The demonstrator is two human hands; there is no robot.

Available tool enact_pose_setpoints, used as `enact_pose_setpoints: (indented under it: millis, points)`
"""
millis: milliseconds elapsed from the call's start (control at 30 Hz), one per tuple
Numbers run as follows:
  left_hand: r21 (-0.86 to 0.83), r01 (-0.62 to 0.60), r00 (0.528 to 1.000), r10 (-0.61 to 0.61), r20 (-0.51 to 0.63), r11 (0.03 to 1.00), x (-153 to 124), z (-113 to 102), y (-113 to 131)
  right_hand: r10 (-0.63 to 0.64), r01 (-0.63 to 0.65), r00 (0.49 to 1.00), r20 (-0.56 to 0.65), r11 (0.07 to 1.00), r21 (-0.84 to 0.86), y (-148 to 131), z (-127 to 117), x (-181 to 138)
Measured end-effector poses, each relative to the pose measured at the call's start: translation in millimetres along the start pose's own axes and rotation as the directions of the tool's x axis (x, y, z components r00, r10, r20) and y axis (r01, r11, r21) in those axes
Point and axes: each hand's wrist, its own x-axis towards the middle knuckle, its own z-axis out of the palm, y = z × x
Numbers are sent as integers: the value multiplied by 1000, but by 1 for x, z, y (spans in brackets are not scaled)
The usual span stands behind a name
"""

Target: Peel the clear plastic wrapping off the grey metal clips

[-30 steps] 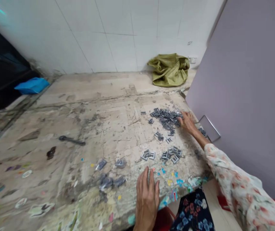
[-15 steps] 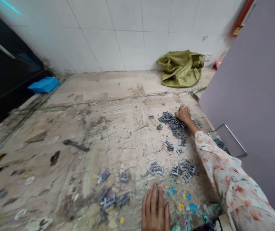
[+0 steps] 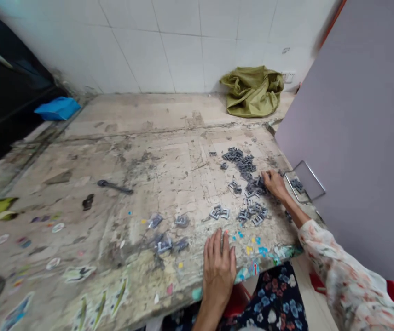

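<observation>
My left hand (image 3: pixel 218 259) lies flat on the worn tabletop (image 3: pixel 169 184) near its front edge, fingers stretched out and holding nothing. My right hand (image 3: pixel 275 184) has its fingers bent and together over small grey slotted buckles (image 3: pixel 255 185) at the right side; its fingertips are partly hidden. More grey buckles spread in a heap (image 3: pixel 240 158) just beyond that hand. Closer to me lie a small cluster (image 3: pixel 253 213) and a smaller group (image 3: pixel 219 212). Left of my left hand are several grey pieces (image 3: pixel 164 246), some apparently in clear wrapping.
A dark wrench-like tool (image 3: pixel 115 187) lies left of centre. An olive sack (image 3: pixel 252 92) rests against the tiled wall. At the right stand a grey-purple panel (image 3: pixel 352 138) and a metal wire loop (image 3: pixel 305 181). A blue packet (image 3: pixel 58 108) sits at the far left.
My right hand has come nearer to me, and grey buckles under it have shifted the same way. The view has tilted down, showing the table's front edge. My left hand stays flat.
</observation>
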Motion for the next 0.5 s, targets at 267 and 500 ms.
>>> enact_pose_setpoints:
  millis: [267, 500]
  points:
    - [-155, 31, 999, -24, 47, 987, -1, -5, 2, -253, 256, 967, -41, 945, 202, -14, 3, -112]
    - [-436, 148, 989, -138, 54, 888, 18, -10, 9, -169, 286, 912, -374, 915, 285, -5, -19, -150]
